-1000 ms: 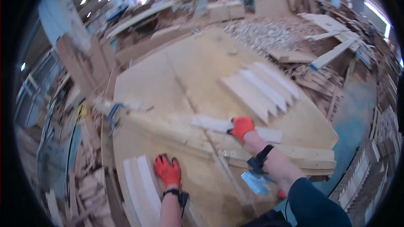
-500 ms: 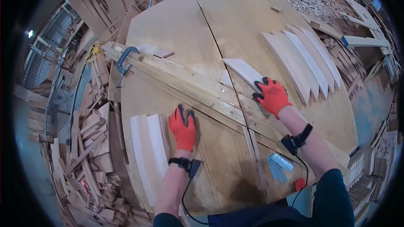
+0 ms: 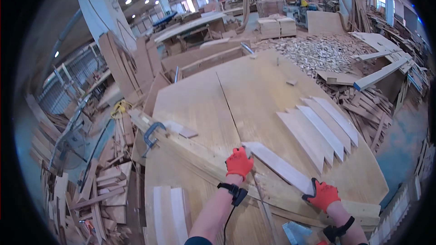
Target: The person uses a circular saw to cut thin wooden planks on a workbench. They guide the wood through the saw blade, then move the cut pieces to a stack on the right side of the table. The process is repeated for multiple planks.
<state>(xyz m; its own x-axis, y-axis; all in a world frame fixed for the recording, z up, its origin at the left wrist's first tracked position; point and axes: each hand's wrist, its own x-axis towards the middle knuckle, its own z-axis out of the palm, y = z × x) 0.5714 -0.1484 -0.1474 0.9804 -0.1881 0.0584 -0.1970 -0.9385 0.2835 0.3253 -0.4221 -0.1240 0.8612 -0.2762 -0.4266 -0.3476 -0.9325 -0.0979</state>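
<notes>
Slat (image 3: 279,167) lies flat on the bench (image 3: 200,109), against the long rail (image 3: 213,165). Left hand (image 3: 238,162) pressing its near end, fingers curled; right hand (image 3: 323,194) closed over its far end. Step: seating slat along rail. Next move likely needs even two-handed pressure, edge kept flush.

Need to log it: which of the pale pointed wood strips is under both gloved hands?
The lone strip lying along the long beam; the others lie fanned, untouched, to the right.

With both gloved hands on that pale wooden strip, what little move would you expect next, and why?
Probably a slight lift or slide. The left hand holds one end of the pale strip, the right hand the other, and it lies skewed across the long beam.
</notes>
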